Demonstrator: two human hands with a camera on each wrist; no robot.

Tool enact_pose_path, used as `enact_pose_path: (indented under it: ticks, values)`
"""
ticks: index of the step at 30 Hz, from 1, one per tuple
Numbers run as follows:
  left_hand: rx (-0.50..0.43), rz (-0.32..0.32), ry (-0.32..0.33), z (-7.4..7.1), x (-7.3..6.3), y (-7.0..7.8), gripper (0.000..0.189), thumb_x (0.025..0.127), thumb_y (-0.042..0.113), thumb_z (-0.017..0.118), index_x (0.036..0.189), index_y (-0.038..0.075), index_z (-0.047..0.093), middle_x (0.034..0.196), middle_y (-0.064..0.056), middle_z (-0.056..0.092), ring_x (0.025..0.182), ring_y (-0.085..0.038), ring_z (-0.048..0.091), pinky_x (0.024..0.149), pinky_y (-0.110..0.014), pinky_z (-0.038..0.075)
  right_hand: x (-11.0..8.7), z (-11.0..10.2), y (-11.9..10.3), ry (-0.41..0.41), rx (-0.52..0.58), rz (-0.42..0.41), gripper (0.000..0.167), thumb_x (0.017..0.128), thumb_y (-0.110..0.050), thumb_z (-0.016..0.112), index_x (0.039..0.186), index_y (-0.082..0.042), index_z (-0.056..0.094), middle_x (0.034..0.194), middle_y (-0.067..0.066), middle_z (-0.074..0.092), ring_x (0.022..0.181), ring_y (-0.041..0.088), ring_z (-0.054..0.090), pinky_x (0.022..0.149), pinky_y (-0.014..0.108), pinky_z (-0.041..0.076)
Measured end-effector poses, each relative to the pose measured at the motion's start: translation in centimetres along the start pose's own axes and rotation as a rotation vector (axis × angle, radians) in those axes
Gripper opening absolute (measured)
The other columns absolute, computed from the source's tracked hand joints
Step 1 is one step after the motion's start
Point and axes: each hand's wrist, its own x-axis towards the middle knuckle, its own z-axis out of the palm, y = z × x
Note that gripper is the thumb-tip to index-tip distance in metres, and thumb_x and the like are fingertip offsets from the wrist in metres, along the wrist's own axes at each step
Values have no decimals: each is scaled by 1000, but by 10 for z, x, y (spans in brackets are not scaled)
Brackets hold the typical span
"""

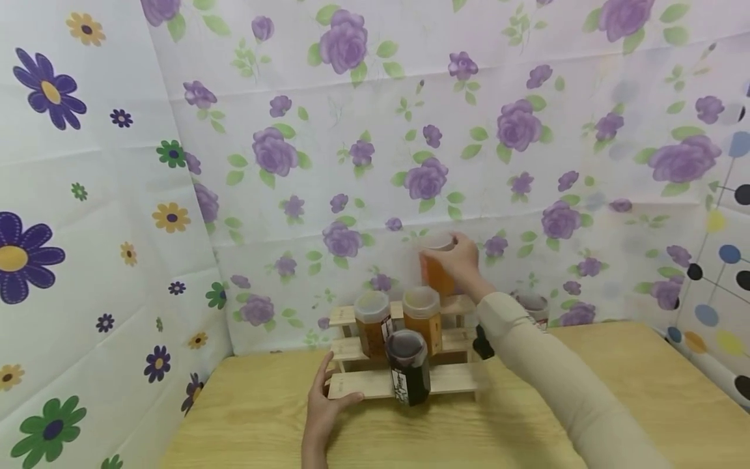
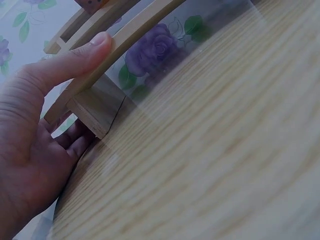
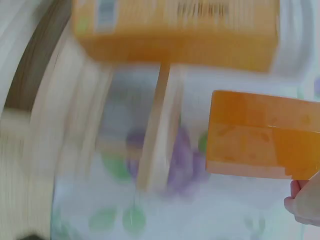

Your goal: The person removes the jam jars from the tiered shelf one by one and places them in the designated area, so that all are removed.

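A three-step wooden rack (image 1: 454, 380) stands on the table against the curtain. My left hand (image 1: 325, 404) grips the left end of its lowest step; in the left wrist view the thumb (image 2: 95, 52) lies on the slat and the other fingers are around its end. Above the top step, my right hand (image 1: 464, 262) holds an orange jar (image 1: 436, 277) near its upper end. In the right wrist view this jar (image 3: 250, 135) hangs beside the rack. A brownish-amber jar (image 1: 370, 332), another orange jar (image 1: 423, 322) and a dark jar (image 1: 409, 374) stand on the rack.
Behind my right sleeve (image 1: 539, 352), one more jar (image 1: 533, 305) stands partly hidden on the table (image 1: 246, 410). A small black object (image 1: 483, 343) shows by the rack's right end. Flowered curtains (image 1: 381, 130) rise behind and at the left.
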Motion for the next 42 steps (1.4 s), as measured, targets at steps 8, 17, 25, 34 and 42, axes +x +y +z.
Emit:
enact_pose_path:
  ticks: [8, 17, 25, 34, 42]
  values:
    - [-18, 15, -7, 2, 1, 0, 110, 69, 8, 88, 156, 27, 23, 142, -23, 43, 114, -30, 53, 91, -37, 50, 8, -76, 18, 43, -105, -29, 89, 81, -40, 77, 148, 1, 36, 150, 26, 40, 138, 41, 40, 113, 51, 39]
    - [14, 6, 14, -1, 1, -1, 108, 68, 11, 89, 155, 28, 26, 141, -22, 45, 114, -30, 53, 92, -39, 50, 4, -152, 60, 108, -230, 43, 100, 80, -58, 72, 151, -1, 31, 151, 30, 35, 134, 46, 39, 109, 58, 39]
    - [-5, -12, 11, -1, 3, -4, 107, 68, 13, 89, 154, 31, 27, 141, -20, 44, 116, -32, 51, 94, -43, 50, -4, -198, 100, 137, -283, 96, 102, 85, -59, 65, 150, 8, 25, 148, 37, 33, 131, 52, 37, 105, 64, 39]
    - [-7, -9, 11, 0, 4, -3, 108, 68, 12, 89, 155, 31, 27, 141, -21, 44, 117, -32, 52, 93, -41, 50, -18, -204, 151, 113, -288, 164, 101, 86, -54, 65, 148, 13, 22, 149, 40, 28, 132, 56, 33, 106, 64, 37]
    - [-3, -11, 23, 0, 3, -3, 109, 68, 12, 89, 154, 32, 27, 142, -21, 44, 117, -32, 51, 95, -44, 49, -35, -189, 192, 98, -285, 215, 101, 84, -54, 68, 145, 17, 27, 143, 42, 34, 127, 55, 38, 104, 62, 40]
